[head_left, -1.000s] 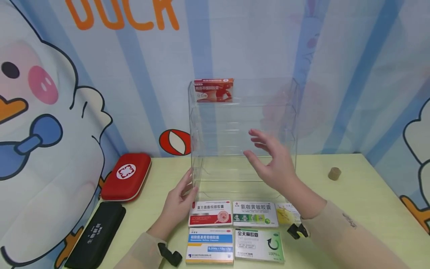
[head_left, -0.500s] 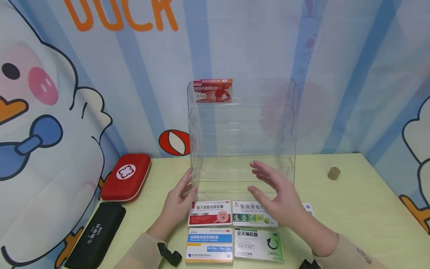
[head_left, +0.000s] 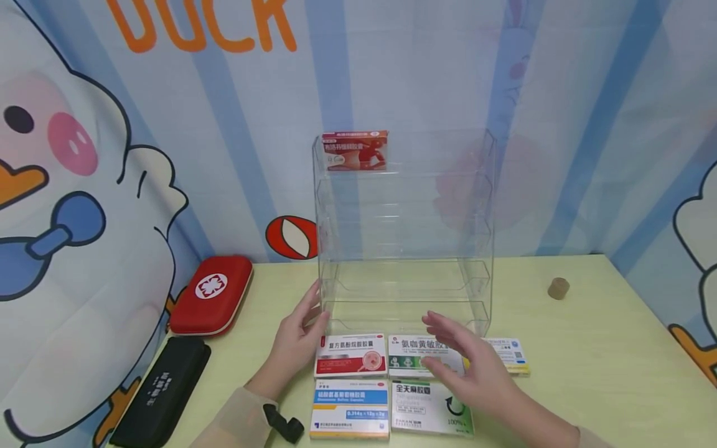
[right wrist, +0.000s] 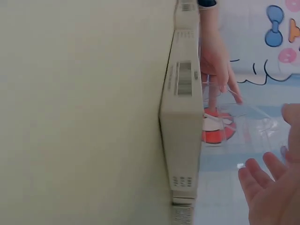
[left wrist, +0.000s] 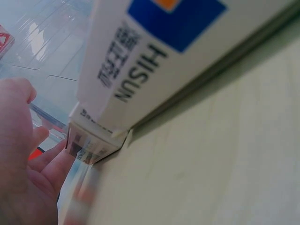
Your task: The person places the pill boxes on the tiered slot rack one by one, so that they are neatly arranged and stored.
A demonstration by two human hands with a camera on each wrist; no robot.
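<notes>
A clear tiered rack (head_left: 406,259) stands upright, with a red box (head_left: 355,151) at the left of its top tier. My left hand (head_left: 297,342) rests against the rack's lower left side, thumb toward the front. My right hand (head_left: 476,373), fingers parted and nothing held, hovers over the flat boxes in front. These are a red-and-white box (head_left: 350,356), a white-and-green box (head_left: 403,351), a blue-and-white box (head_left: 350,410), a green box (head_left: 431,407) and a yellow-and-white box (head_left: 512,354). My right hand partly hides several of them.
At the left lie a red zip case (head_left: 210,295) and a black case (head_left: 159,392). A small brown cylinder (head_left: 558,288) stands on the right of the table (head_left: 594,336). A printed cloth (head_left: 269,124) hangs behind the rack.
My right hand has moved down from in front of the rack to above the boxes, uncovering the rack's lower tiers. My left hand has stayed at the rack's side.
</notes>
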